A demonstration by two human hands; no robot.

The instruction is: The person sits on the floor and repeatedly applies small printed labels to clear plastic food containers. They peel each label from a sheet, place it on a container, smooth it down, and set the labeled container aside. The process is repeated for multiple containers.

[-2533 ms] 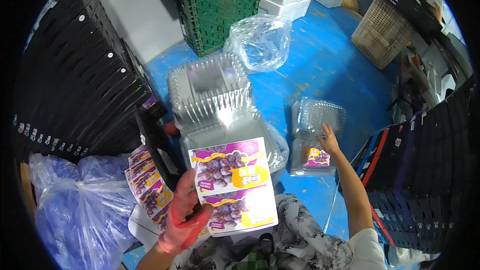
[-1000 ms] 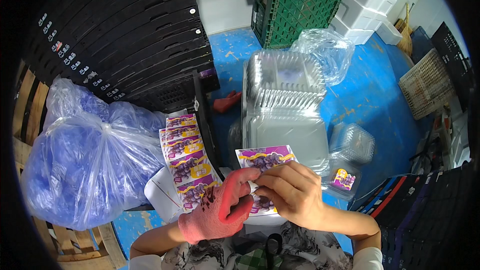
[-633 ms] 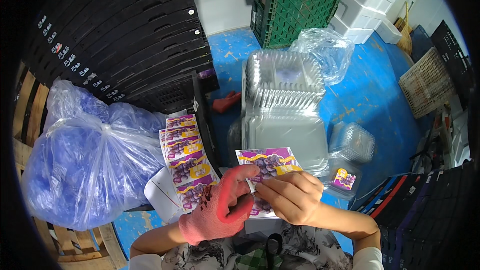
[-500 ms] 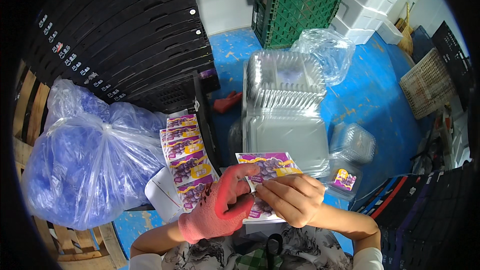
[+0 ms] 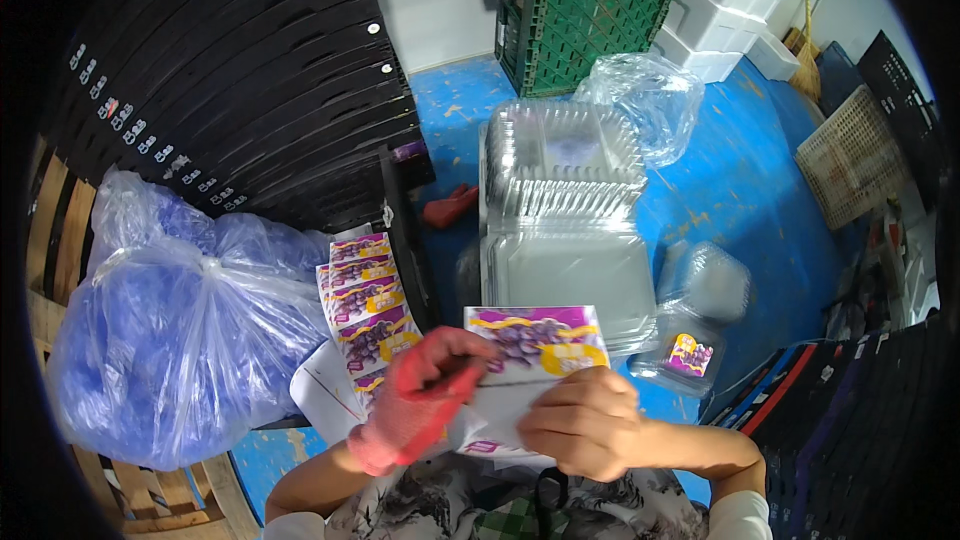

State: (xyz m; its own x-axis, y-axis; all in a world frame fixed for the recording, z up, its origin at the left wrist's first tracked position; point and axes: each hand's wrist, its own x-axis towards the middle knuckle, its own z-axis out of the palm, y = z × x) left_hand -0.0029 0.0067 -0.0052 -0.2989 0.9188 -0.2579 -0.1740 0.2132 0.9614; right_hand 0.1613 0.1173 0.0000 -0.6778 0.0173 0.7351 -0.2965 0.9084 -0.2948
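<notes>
A sheet of grape-picture labels, purple and yellow, is held in front of my body. A bare white area lies below its upper label, and part of another label shows lower down. My left hand, in a red glove, is closed at the sheet's left edge, with thumb and fingers together. My bare right hand is curled closed over the sheet's right side; its fingertips are partly hidden. To the left, a folded strip of the same labels lies beside a black crate.
Clear plastic clamshell containers are stacked ahead. On their right sit loose clear containers, one bearing a grape label. A bag of blue-tinted contents is at left, by stacked black crates. A green crate stands behind.
My gloved left hand has moved slightly left and its fingers have drawn together. My right hand has lowered a little. A white area now shows below the upper label.
</notes>
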